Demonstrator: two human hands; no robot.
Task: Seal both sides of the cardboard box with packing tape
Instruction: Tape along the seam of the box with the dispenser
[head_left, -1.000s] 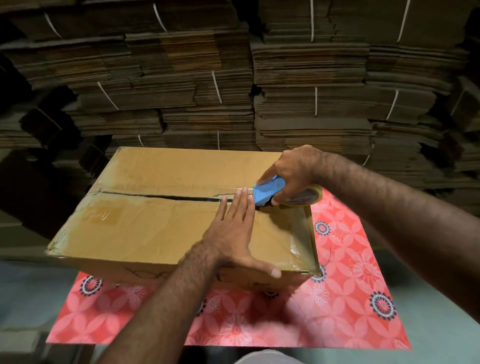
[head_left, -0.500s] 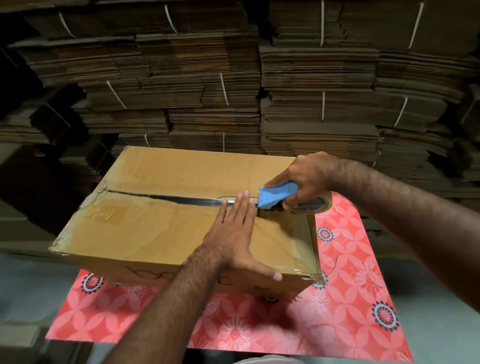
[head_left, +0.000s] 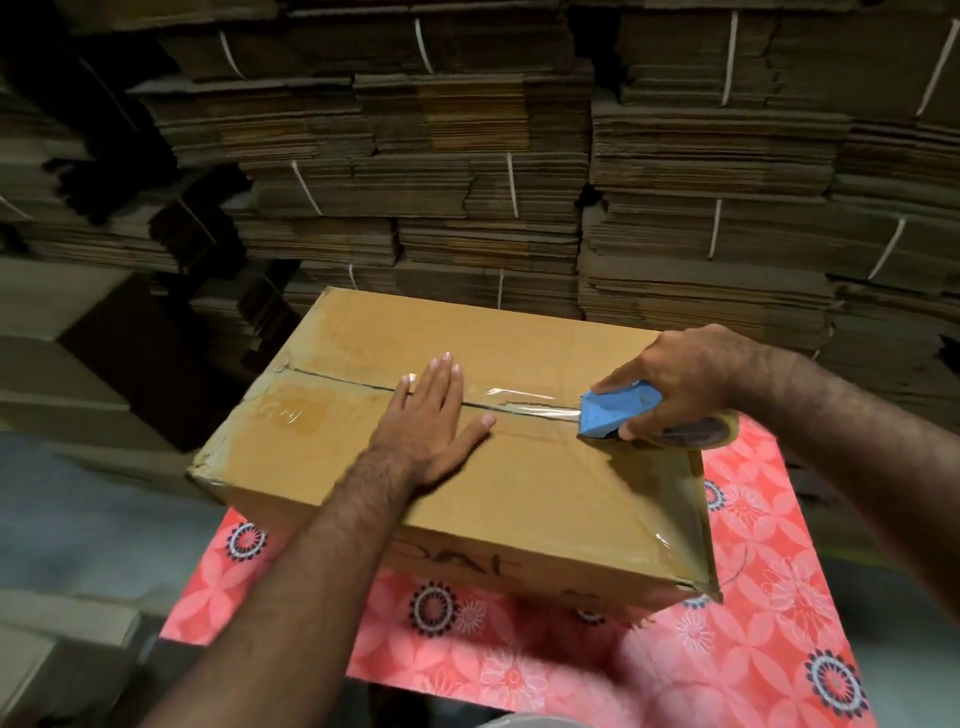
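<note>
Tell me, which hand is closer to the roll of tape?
Right. The right hand grips the blue dispenser carrying the tape roll; the left hand lies flat farther along the box seam.

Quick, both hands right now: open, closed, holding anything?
Left hand: open, fingers straight, pressing flat on the cardboard box across its seam.
Right hand: closed in a grip on the blue tape dispenser at the seam's right end.

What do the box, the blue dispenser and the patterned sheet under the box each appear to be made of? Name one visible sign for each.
Box: brown corrugated cardboard, matte, with creased, dented corners.
Blue dispenser: probably moulded plastic, going by its smooth, evenly coloured faceted faces.
Patterned sheet: pink floral print, lying flat with a faint sheen; perhaps plastic or coated cloth, but this cannot be told for sure.
</note>
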